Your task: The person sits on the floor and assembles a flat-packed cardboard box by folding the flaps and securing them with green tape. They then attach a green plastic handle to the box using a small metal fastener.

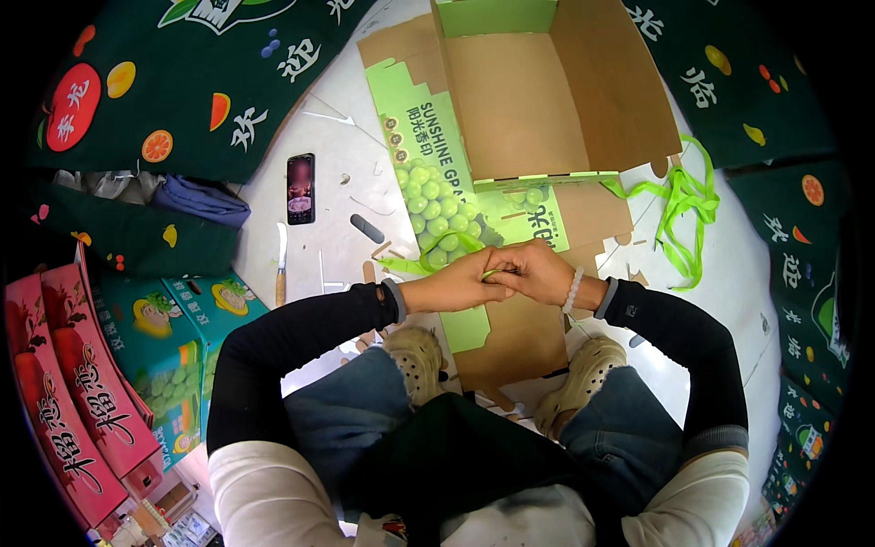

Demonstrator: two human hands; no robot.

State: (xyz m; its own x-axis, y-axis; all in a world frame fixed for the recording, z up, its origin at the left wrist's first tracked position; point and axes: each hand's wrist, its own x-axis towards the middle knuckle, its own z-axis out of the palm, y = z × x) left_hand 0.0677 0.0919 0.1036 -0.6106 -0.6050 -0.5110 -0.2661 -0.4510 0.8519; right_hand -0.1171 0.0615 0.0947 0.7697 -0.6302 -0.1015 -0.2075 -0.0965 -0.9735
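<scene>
Head view: both hands (499,275) pinch green strap (436,251) at box (519,100) edge.

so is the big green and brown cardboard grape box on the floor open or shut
Open: the cardboard grape box lies with its flaps spread, bare brown inside showing. Both hands, left hand and right hand, pinch a green strap.

The person wore black sleeves (301,333) over both forearms, each ending in a grey cuff (395,299) at the wrist, with white sleeves (260,483) above them at the upper arms. A bracelet of white beads (572,290) circled the right wrist. Blue jeans (342,406) covered the legs, a dark apron (465,447) lay over the lap, and beige clogs (417,360) were on the feet.
</scene>
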